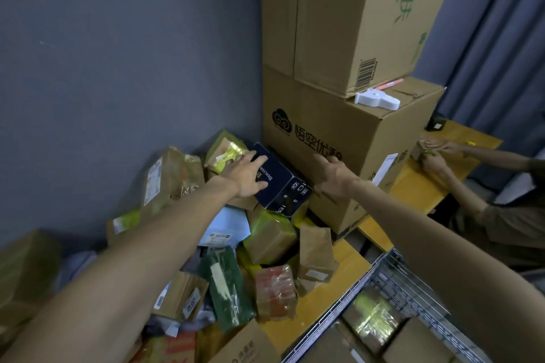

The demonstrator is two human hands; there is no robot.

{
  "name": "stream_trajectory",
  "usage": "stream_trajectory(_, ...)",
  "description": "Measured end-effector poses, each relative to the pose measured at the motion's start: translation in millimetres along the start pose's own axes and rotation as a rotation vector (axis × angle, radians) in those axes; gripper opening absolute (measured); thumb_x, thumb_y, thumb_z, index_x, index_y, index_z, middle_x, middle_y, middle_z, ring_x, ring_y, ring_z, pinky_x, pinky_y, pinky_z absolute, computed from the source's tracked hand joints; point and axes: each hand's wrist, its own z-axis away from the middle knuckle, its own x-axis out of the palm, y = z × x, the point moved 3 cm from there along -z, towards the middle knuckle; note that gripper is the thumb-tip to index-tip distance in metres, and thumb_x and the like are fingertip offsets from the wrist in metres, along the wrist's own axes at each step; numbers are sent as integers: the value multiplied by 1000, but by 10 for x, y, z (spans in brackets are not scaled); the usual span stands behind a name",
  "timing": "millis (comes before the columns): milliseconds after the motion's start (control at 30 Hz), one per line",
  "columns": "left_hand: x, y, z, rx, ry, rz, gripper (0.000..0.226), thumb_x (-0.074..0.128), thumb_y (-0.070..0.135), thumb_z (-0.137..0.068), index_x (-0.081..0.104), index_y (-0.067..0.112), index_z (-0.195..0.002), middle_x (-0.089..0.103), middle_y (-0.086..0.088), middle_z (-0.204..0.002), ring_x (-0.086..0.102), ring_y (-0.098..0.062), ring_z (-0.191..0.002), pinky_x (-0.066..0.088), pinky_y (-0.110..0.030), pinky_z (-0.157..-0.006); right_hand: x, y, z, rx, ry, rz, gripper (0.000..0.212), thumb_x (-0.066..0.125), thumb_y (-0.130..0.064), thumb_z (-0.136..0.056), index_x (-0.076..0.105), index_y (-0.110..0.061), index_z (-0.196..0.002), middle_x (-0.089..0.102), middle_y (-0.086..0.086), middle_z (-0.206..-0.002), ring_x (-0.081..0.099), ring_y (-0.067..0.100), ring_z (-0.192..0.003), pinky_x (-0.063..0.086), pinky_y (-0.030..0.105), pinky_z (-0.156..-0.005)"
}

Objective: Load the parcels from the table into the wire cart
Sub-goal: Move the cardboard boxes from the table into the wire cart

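Mainly yellow surface, grey wall at 12 o'clock; left hand flat on navy box lettered "BENLY…", right hand released.

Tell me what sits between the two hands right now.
The dark blue box, in the head view: left hand on its top, right hand beside its right end.

Parcels on table; wire cart apparently beside.

left hand lies flat on a dark blue box atop the parcel pile on the table; right hand is just beside it, fingers straight, perhaps touching the large carton.
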Motion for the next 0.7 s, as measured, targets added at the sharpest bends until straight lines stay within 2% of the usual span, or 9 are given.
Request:
stream_trajectory(167,191,-50,-420,53,-31,23,77,55,50,-95,14,29,-156,13,-11,-163,16,-34,-148,23,-49,-118,213,-34,-275,89,-33,-36,90,68,-29,-89,8,-29,-157,23,19,-155,36,38,-137,42,48,-108)
stream_trajectory(367,512,208,-776,83,-124,0,76,54,50,-96,12,29,-156,4,-15,-162,13,-39,-147,24,-55,-115,454,119,-463,159,-84,-54,87,64,-36,-91,8,-26,-157,23,21,-154,35,41,-137,39,49,-110)
stream_trajectory(533,744,389,-984,-22,-109,-47,79,49,61,-94,12,31,-156,-7,-22,-161,5,-43,-148,20,-58,-116,660,271,-654,157,-111,-75,83,62,-30,-91,12,-26,-157,30,18,-148,38,39,-133,38,46,-110)
stream_trajectory(633,855,342,-1089,-122,-125,-51,81,46,66,-93,8,34,-156,-2,-30,-158,15,-47,-144,25,-58,-113,793,371,-813,159,-129,-102,86,64,-26,-89,11,-26,-156,29,18,-150,36,38,-136,34,44,-112)
stream_trajectory(700,905,290,-1100,-143,-128,-68,77,47,61,-95,6,36,-155,12,-33,-155,29,-47,-138,31,-57,-109,830,372,-887,139,-136,-109,84,63,-24,-91,10,-23,-157,26,17,-155,30,35,-141,26,40,-116)
